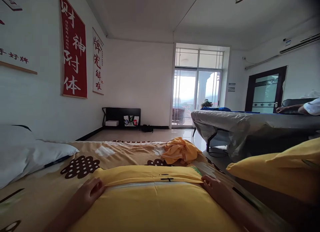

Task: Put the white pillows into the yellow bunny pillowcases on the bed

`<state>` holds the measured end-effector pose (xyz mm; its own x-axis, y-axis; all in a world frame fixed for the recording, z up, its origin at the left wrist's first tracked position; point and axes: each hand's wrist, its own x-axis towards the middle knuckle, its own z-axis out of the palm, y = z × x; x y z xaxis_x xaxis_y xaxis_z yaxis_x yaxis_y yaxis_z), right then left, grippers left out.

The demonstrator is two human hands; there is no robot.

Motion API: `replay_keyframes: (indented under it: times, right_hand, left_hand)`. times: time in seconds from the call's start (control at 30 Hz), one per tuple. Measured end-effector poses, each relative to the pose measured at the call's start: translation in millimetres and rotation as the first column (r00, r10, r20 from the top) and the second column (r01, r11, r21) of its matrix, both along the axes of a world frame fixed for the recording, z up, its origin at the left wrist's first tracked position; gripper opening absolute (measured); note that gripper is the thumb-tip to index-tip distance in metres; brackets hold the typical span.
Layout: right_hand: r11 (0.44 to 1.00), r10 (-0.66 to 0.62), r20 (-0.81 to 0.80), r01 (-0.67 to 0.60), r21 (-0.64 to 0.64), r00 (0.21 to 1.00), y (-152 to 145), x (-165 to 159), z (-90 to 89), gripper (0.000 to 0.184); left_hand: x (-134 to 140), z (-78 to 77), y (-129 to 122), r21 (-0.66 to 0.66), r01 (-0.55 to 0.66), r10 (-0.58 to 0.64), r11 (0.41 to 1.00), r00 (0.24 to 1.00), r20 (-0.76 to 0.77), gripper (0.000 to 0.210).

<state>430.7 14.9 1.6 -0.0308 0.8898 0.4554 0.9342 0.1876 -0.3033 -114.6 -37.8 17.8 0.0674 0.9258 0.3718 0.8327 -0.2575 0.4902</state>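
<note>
A yellow pillowcase (150,208) lies in front of me on the bed, its far edge folded over in a band with a small black and green print. A thin whitish strip shows along the fold. My left hand (95,188) is closed on the band's left corner, fingers curled in. At the opposite corner, my right hand (209,182) pinches the yellow fabric. How much of a pillow fills the case is hard to see. Just beyond it sits a crumpled orange-yellow cloth (182,150).
The bed's patterned sheet (105,151) spreads around. A white pillow (35,155) lies left, another yellow pillow (277,165) right. Past the bed stand a plastic-covered table (240,120), where another person's hand (287,109) rests, and a low black bench (120,113) by the wall.
</note>
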Motion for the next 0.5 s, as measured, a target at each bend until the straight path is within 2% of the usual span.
replay_keyframes:
  times: [0.13,0.2,0.27,0.33,0.4,0.43,0.5]
  right_hand:
    - [0.994,0.016,0.29,-0.047,0.101,0.957,-4.4,-14.9,38.3,0.023]
    - [0.992,0.002,0.321,-0.043,0.122,0.947,-7.5,-24.2,53.9,0.028]
    - [0.995,0.025,0.264,-0.05,0.088,0.964,-12.8,-41.1,63.6,0.027]
    - [0.99,0.127,0.186,-0.137,0.043,0.974,-22.3,-72.6,72.1,0.025]
    - [0.954,0.292,0.147,-0.298,0.022,0.945,-36.5,-120.3,83.1,0.022]
    - [0.921,0.382,0.158,-0.389,0.012,0.911,-44.6,-148.6,89.6,0.021]
    - [0.808,0.58,0.243,-0.588,-0.049,0.777,-59.8,-208.7,101.6,0.021]
  left_hand:
    - [19.6,21.5,-4.7,-0.013,0.106,-0.107,0.994,0.977,-0.183,0.029]
    - [25.6,32.0,-4.3,-0.014,0.125,-0.124,0.992,0.966,-0.228,0.025]
    - [26.3,39.5,-2.0,-0.032,0.119,-0.123,0.992,0.969,-0.212,0.018]
    - [23.8,45.7,2.5,-0.072,0.119,-0.13,0.99,0.978,-0.164,0.011]
    - [20.6,51.6,9.4,-0.121,0.149,-0.162,0.981,0.981,-0.105,0.01]
    - [19.2,54.0,13.5,-0.143,0.169,-0.181,0.975,0.981,-0.076,0.01]
    - [17.6,55.5,21.8,-0.184,0.218,-0.223,0.959,0.975,-0.007,0.01]
